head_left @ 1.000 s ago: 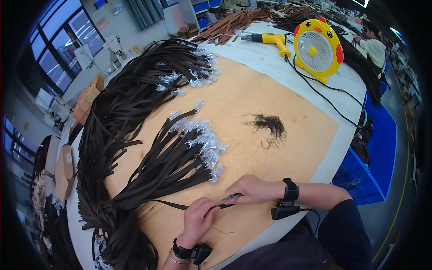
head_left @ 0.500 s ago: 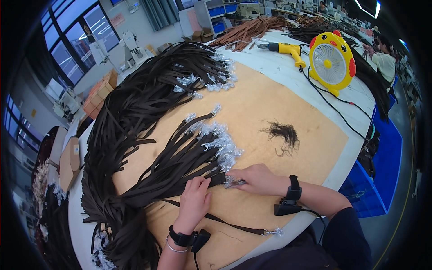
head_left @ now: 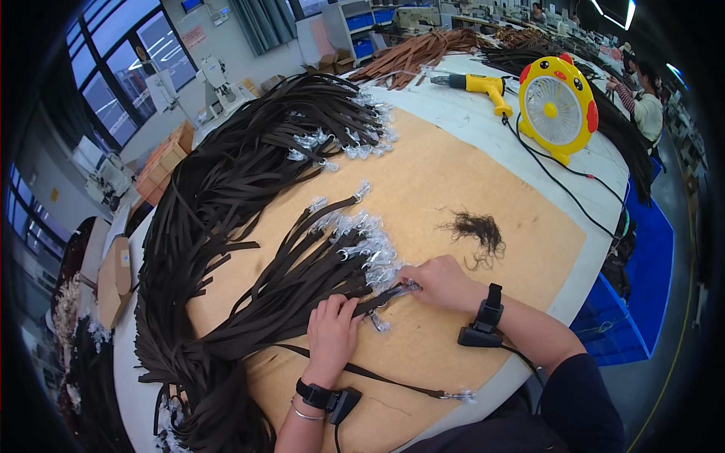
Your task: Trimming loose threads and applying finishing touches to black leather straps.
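My left hand [head_left: 332, 326] is closed on a dark brown strap, pinching it near its end. That strap's plastic-wrapped metal clasp [head_left: 377, 323] sits just right of the fingers. In my right hand [head_left: 442, 283] is a slim metal tool [head_left: 398, 290], perhaps thread snips, lying along the strap; its exact shape is blurred. Beyond both hands fans a bundle of dark straps [head_left: 291, 283], with clear-wrapped clasps [head_left: 370, 241] at their right ends. A single strap [head_left: 396, 382] with a clasp lies nearer me, right of my left wrist.
A larger heap of dark straps [head_left: 219, 166] curves along the table's left side. Loose thread scraps [head_left: 476, 232] lie on the tan board [head_left: 529, 249]. Farther back are a yellow heat gun [head_left: 483, 84], a chick-shaped fan [head_left: 557, 106] with cords, and brown straps [head_left: 423, 53]. Blue bins [head_left: 642, 264] stand right.
My right hand has moved slightly up and right with the metal tool, which now lies along the strap. My left hand has shifted slightly right, and the strap's clasp now shows below the tool.
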